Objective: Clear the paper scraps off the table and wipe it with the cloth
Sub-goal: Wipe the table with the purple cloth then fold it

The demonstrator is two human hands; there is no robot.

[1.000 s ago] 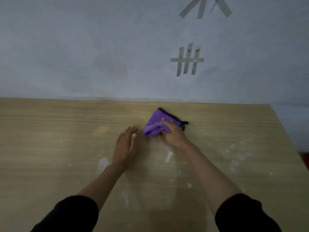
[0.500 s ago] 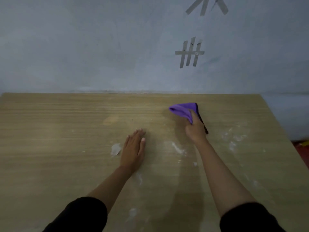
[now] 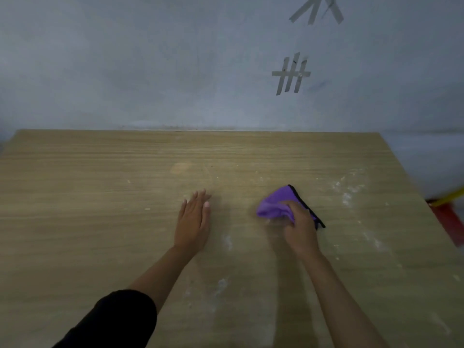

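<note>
A purple cloth point(image 3: 275, 205) with a black edge lies bunched on the wooden table point(image 3: 100, 197), right of centre. My right hand point(image 3: 300, 227) presses down on it, fingers closed over its near side. My left hand point(image 3: 193, 219) rests flat on the table to the left of the cloth, palm down, fingers together, holding nothing. Whitish smears and small white flecks point(image 3: 347, 194) mark the table surface on the right and near my arms. No larger paper scraps show.
A grey wall point(image 3: 150, 71) with strips of tape stands right behind the table's far edge. Off the table's right edge there is a red object point(image 3: 449, 222) with a yellow part above it.
My right hand has dragged the cloth across the table, first away to the right, then back toward me. My left hand stayed flat in place. The view shifted slightly.
</note>
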